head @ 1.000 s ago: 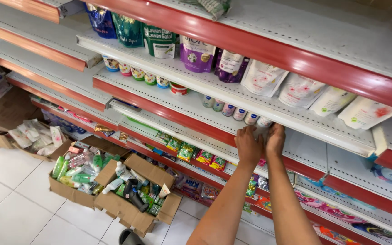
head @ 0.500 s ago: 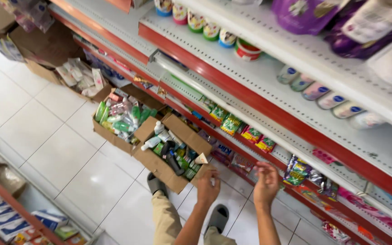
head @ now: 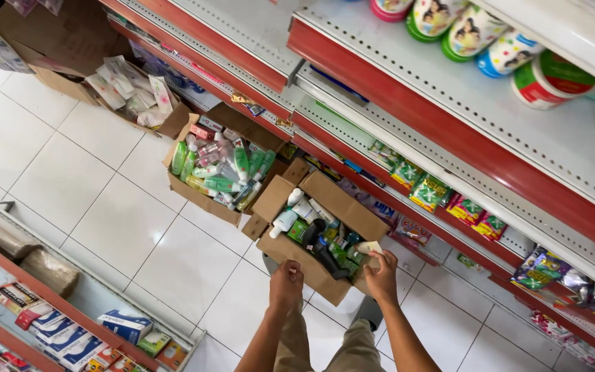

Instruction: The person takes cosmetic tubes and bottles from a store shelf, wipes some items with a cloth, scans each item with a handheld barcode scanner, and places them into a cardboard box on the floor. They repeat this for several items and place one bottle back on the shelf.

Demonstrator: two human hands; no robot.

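Note:
My left hand hangs over the near wall of an open cardboard box on the floor, fingers curled under with nothing visible in them. Fingers apart, my right hand reaches the box's right flap; it holds nothing. The box contains several bottles and tubes: white ones, dark ones and green packs. My legs and shoes show below the hands.
A second open box of green and pink bottles lies just left of the first. A third box of white packets sits farther left. Red-edged shelves with tubs and sachets run along the right. A low shelf with small boxes stands at bottom left.
Both hands have dropped from the upper shelf down to the open box on the floor, and the view has tilted downward with them.

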